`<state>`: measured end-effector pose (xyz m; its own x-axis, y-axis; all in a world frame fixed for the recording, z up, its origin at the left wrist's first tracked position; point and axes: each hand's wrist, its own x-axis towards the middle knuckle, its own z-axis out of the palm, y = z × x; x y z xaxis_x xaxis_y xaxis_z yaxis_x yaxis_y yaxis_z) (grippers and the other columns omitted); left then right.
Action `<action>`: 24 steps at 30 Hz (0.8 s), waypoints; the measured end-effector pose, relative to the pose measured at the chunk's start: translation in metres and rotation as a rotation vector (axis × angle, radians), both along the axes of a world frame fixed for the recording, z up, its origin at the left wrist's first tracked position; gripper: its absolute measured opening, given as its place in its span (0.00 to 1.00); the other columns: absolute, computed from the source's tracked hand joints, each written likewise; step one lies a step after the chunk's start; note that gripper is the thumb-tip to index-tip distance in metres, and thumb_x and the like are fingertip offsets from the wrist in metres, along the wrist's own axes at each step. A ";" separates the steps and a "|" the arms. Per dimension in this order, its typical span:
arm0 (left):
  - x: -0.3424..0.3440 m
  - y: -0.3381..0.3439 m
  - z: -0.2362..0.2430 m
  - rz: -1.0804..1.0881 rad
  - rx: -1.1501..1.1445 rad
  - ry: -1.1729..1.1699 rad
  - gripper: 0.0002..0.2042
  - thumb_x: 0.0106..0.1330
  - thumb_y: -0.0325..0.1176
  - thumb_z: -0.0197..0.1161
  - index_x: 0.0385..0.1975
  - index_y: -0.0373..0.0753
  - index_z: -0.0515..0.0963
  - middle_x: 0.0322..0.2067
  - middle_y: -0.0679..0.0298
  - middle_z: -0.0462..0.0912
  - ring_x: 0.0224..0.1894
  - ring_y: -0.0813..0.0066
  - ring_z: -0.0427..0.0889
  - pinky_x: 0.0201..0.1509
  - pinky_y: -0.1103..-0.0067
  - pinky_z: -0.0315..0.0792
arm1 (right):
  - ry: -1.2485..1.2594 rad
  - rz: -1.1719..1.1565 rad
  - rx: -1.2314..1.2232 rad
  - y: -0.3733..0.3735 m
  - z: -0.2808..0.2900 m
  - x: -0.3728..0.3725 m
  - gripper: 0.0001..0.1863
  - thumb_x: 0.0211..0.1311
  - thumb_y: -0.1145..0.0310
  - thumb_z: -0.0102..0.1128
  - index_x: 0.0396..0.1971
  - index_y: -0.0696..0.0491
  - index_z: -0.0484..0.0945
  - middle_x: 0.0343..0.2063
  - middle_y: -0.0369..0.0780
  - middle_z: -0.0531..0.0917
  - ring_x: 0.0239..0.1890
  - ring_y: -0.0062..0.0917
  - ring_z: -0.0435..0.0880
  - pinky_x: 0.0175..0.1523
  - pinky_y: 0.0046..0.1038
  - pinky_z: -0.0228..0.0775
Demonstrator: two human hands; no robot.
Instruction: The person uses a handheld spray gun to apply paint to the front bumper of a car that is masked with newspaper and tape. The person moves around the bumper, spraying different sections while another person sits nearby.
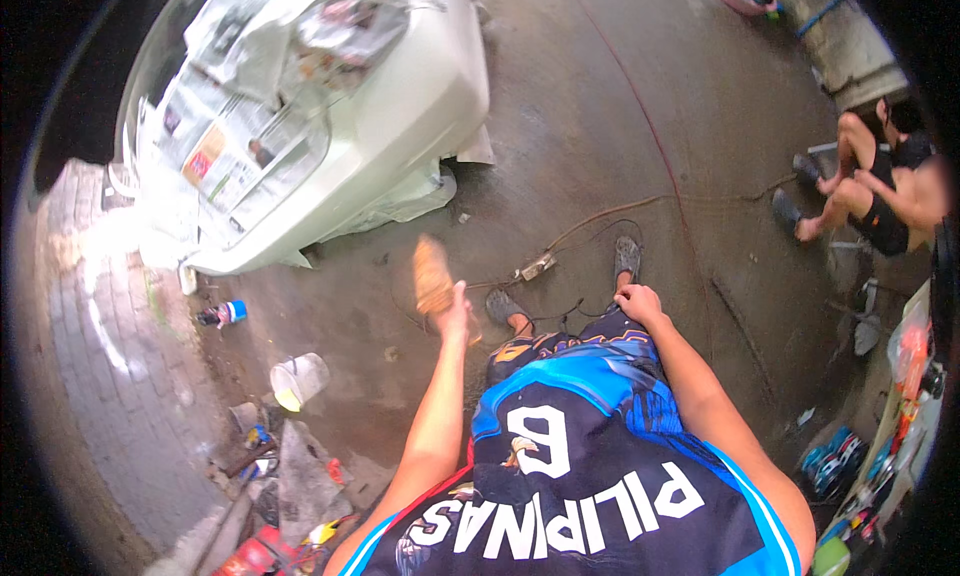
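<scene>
Left grip (455,318) is grasping a blurred orange-tan oblong object (432,274); right grip (638,304) is touching dark patterned shorts (608,328), closure unclear.

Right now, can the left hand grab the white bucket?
Probably not: the left hand holds a blurred orange-brown object, and the white bucket is on the ground off to the left, likely needing a bend or step.

I see an elongated orange-brown object (433,276), blurred, held up near the white paper-covered shell (372,144), apart from it.
</scene>
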<state>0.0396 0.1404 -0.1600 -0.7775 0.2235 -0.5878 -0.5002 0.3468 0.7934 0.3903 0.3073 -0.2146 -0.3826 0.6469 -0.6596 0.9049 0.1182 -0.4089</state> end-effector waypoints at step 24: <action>0.131 0.346 -0.096 -0.097 0.026 0.021 0.12 0.57 0.29 0.67 0.33 0.41 0.67 0.19 0.70 0.70 0.14 0.79 0.68 0.16 0.82 0.64 | 0.269 -0.179 -0.263 0.022 -0.072 0.124 0.23 0.53 0.57 0.62 0.48 0.47 0.72 0.48 0.49 0.77 0.55 0.41 0.73 0.59 0.43 0.57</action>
<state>0.1702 0.4864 -0.2562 -0.7636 0.3131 -0.5647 -0.4486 0.3717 0.8128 0.5139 0.3292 -0.2868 -0.4604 0.5419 -0.7031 0.7585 -0.1714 -0.6287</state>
